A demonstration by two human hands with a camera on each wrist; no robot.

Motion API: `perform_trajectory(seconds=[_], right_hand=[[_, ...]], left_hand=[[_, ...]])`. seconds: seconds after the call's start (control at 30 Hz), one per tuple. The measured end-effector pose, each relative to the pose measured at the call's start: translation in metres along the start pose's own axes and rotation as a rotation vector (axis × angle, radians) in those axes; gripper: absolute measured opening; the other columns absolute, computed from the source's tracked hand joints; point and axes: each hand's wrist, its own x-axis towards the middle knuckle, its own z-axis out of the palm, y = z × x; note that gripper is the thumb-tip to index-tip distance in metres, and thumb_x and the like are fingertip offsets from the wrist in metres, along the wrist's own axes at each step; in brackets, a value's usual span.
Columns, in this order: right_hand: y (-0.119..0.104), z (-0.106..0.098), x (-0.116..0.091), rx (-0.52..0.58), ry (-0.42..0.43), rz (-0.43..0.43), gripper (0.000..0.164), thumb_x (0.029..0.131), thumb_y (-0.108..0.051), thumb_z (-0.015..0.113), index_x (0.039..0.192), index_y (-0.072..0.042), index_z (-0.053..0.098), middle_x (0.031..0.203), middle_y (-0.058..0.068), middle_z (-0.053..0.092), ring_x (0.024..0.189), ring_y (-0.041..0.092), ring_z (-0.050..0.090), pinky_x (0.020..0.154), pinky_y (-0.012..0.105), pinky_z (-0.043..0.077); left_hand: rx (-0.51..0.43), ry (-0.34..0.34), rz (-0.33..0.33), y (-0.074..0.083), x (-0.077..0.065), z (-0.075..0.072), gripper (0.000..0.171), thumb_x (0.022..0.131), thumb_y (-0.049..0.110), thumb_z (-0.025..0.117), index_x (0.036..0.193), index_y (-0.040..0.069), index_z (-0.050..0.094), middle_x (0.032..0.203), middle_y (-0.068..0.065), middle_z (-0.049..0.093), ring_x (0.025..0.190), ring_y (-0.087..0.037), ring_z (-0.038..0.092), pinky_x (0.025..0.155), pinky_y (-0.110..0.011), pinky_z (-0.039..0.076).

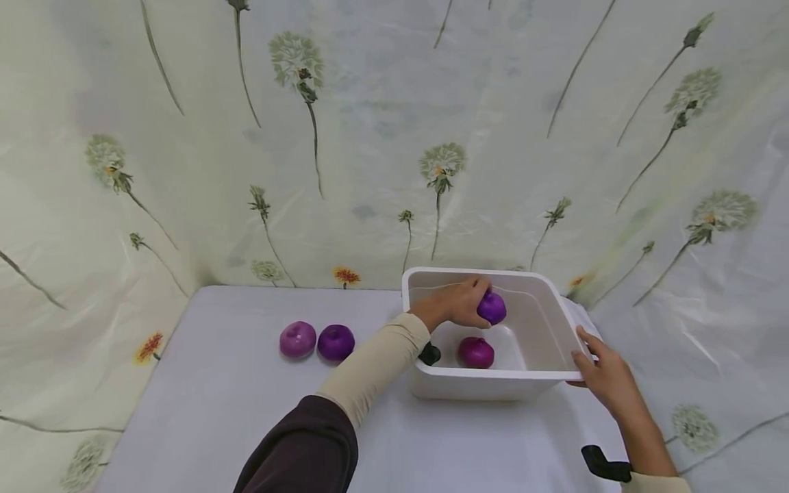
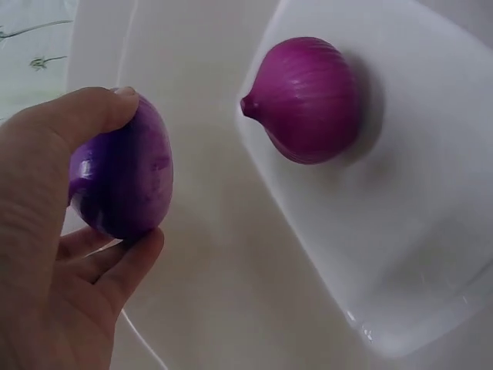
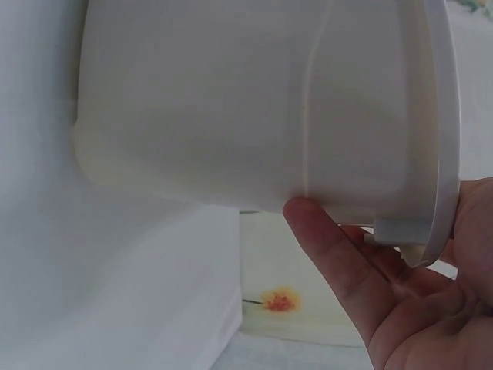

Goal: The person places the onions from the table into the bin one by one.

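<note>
My left hand (image 1: 459,302) grips a purple onion (image 1: 492,308) inside a white plastic bin (image 1: 487,385). In the left wrist view the thumb lies on one side of that onion (image 2: 127,173) and the fingers on the other, above the bin floor. A magenta onion (image 1: 476,352) rests on the floor of the bin, its pointed tip showing in the left wrist view. My right hand (image 1: 607,376) holds the bin's right rim, and the right wrist view shows its fingers (image 3: 339,270) under the rim against the outer wall (image 3: 216,100).
Left of the bin, a light purple onion (image 1: 298,340) and a dark purple onion (image 1: 335,343) lie side by side on the white-covered table (image 1: 216,397). A flower-printed sheet (image 1: 364,137) hangs behind the table and along its sides.
</note>
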Motion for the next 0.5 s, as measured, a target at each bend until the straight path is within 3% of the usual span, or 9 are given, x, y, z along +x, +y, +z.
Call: perform_trajectory(seconds=[0.2, 0.33, 0.5], right_hand=[[-0.0018, 0.0024, 0.0009, -0.021, -0.007, 0.031, 0.060, 0.106, -0.013, 0.044, 0.158, -0.003, 0.018, 0.141, 0.045, 0.037, 0.109, 0.062, 0.057, 0.062, 0.035, 0.061], [-0.0012, 0.0014, 0.0009, -0.034, -0.005, 0.049, 0.061, 0.106, -0.015, 0.045, 0.159, -0.005, 0.016, 0.142, 0.044, 0.036, 0.111, 0.063, 0.055, 0.063, 0.038, 0.061], [0.0005, 0.0022, -0.0004, -0.038, 0.008, 0.055, 0.061, 0.105, -0.013, 0.045, 0.159, -0.005, 0.017, 0.141, 0.043, 0.038, 0.110, 0.063, 0.056, 0.062, 0.037, 0.061]], left_hand=[[0.012, -0.085, 0.013, -0.0044, -0.0006, 0.0033, 0.077, 0.086, 0.042, 0.076, 0.152, 0.027, 0.039, 0.143, -0.008, 0.045, 0.120, -0.016, 0.054, 0.099, -0.027, 0.047], [0.043, -0.154, 0.021, -0.0064, 0.0005, 0.0050, 0.067, 0.085, 0.040, 0.077, 0.144, 0.026, 0.049, 0.134, -0.005, 0.050, 0.116, -0.014, 0.052, 0.095, -0.026, 0.047], [0.033, -0.254, -0.016, -0.0066, -0.0004, 0.0061, 0.060, 0.084, 0.032, 0.080, 0.135, 0.026, 0.050, 0.126, -0.003, 0.049, 0.110, -0.013, 0.051, 0.088, -0.022, 0.047]])
